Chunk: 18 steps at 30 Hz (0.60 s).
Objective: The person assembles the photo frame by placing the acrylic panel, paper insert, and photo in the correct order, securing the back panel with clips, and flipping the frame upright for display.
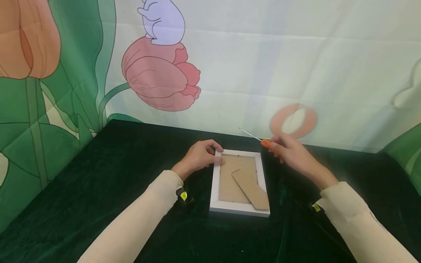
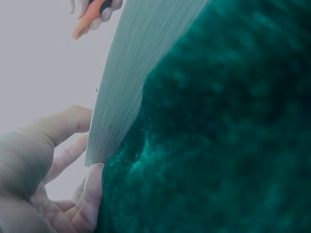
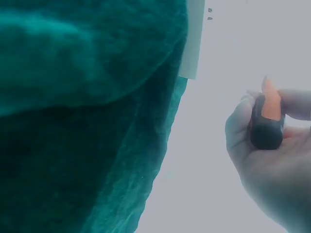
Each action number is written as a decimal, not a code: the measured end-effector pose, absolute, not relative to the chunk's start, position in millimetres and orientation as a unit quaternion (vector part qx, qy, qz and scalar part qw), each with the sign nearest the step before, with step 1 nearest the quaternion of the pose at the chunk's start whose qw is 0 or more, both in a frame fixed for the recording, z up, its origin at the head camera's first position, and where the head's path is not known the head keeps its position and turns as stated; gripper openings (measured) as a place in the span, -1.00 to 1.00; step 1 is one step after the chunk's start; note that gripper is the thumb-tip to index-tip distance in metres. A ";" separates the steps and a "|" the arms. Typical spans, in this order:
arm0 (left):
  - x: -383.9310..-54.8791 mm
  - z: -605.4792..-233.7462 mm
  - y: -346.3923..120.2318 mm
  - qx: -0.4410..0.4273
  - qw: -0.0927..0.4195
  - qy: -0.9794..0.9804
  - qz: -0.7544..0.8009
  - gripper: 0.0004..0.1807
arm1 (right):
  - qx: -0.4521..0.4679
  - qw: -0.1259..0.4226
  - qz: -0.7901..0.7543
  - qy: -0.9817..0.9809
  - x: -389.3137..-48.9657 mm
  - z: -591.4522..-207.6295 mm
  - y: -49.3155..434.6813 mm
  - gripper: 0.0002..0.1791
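no text, brand or number can be read; whatever the yellow left tag [image 1: 184,196] and yellow right tag [image 1: 316,207] carry is too small to make out; in the right wrist view, two dark specks [image 3: 210,10] near the frame's [image 3: 193,43] edge form no legible sign

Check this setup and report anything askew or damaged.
Only the brown flap stands out: it slants across the back of the white frame, its wide end overlapping the near right corner. That may be its design; no clear damage shows.
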State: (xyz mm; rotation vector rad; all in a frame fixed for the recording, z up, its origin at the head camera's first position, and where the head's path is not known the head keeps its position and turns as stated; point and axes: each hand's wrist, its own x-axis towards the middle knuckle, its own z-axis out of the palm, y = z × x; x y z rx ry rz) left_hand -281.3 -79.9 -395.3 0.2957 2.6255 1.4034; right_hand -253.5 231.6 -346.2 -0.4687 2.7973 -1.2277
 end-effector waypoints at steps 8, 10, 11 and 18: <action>-280.5 -395.1 -79.8 0.097 0.077 0.875 0.468 -0.62 | -0.164 0.020 -0.382 0.909 -244.0 -354.0 245.3 -0.56; -280.7 -394.8 -79.8 0.097 0.077 0.874 0.469 -0.62 | -0.165 0.018 -0.372 0.913 -242.7 -356.0 249.7 -0.55; -280.7 -394.6 -79.8 0.098 0.076 0.875 0.469 -0.62 | -0.163 0.017 -0.368 0.915 -241.8 -356.8 252.0 -0.55; -281.2 -394.8 -79.5 0.096 0.076 0.874 0.470 -0.62 | -0.176 0.014 -0.361 0.916 -235.7 -360.7 264.5 -0.63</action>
